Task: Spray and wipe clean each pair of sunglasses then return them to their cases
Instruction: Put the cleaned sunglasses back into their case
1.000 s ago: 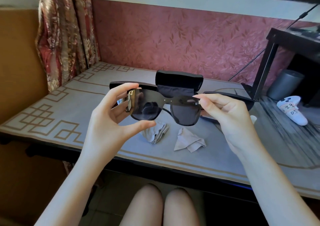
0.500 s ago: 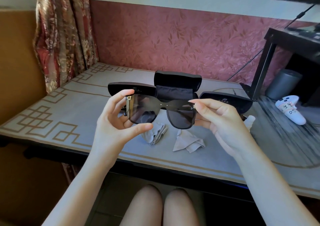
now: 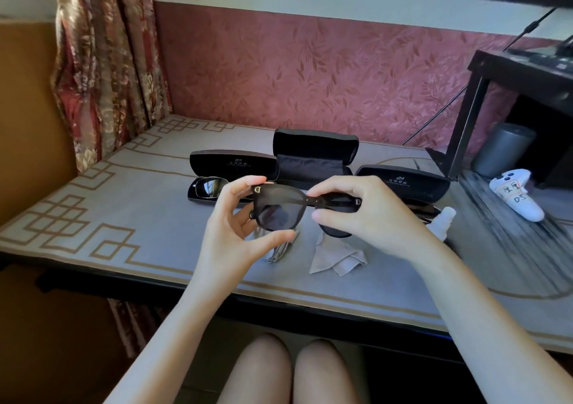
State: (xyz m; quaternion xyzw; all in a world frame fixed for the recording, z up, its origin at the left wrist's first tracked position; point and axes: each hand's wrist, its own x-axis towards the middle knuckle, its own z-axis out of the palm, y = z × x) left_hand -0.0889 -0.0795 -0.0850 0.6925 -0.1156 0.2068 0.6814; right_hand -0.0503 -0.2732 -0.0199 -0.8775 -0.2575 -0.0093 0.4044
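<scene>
- Black sunglasses are up in the air, just above the surface, lenses facing us. My read is that they're held up to check the glass against the light.
- The left hand pinches the outer end of one lens, thumb under and forefinger on top. That edge grip probably keeps prints off the glass.
- The right hand has its fingers curled over the bridge and the other lens, steadying the frame.
- Count the cases: three, all with lids up.
- The left case holds a second pair.
- The middle case shows nothing inside, so it's likely this pair's home.
- The right case sits partly behind the right hand, and I can't tell what's in it.
- Two grey cloths lie on the surface just below the hands.
- One spray bottle lies beside the right wrist, within easy reach.
</scene>
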